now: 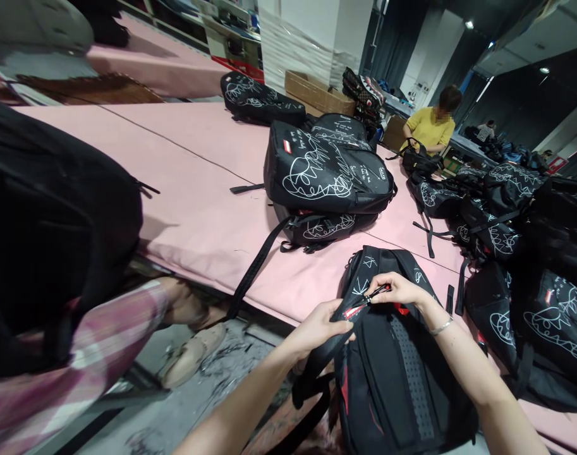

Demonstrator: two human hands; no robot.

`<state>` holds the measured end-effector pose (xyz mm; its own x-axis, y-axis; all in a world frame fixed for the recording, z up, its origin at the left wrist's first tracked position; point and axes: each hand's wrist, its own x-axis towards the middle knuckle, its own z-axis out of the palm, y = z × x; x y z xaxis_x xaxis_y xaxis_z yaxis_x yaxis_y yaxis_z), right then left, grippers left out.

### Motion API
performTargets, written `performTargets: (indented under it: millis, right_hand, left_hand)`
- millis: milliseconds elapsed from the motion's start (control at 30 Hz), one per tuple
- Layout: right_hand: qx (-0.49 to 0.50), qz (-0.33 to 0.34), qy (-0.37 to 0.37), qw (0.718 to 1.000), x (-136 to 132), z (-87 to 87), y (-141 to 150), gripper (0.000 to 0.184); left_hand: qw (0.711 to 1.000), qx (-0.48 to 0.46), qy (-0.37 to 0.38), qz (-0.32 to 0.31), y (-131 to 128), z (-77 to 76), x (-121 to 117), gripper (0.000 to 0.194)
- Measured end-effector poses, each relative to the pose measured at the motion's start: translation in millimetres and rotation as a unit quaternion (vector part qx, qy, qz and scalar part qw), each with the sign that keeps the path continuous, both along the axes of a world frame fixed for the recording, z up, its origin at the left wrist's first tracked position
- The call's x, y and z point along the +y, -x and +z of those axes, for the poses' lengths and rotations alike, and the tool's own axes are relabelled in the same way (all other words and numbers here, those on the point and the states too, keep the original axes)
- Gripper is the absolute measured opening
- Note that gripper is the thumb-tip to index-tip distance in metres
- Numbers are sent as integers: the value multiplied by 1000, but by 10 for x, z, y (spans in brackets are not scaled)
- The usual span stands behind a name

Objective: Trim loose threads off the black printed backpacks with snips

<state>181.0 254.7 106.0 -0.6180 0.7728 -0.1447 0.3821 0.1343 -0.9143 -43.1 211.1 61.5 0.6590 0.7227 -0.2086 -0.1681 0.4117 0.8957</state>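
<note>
A black backpack [397, 373] lies in front of me with its padded back panel up, partly over the table edge. My left hand [323, 328] is closed round its left shoulder strap [338, 338], near a red and white label [353, 312] on it. Just above, my right hand [396, 289] pinches a thin black cord [374, 292] by the label. What the cord's lower end joins is too small to make out. A bracelet circles my right wrist.
Stacked backpacks with white scribble prints [323, 167] lie on the pink table [198, 170]. More backpacks [558, 309] are heaped at right. A person in yellow [428, 129] handles a bag at the back. At left, a seated person's plaid-covered leg [112, 335] shows beside a large black bag [55, 240].
</note>
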Motion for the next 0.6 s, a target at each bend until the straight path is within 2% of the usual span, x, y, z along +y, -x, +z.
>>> performTargets:
  millis: [367, 600]
  right_hand:
    - [-19, 31, -31, 999, -51, 63, 110, 25]
    - [-11, 9, -52, 999, -108, 33, 145, 26]
  left_hand:
    - [1000, 15, 5, 10, -52, 42, -5, 37]
    - [1000, -3, 10, 14, -76, 21, 2, 42]
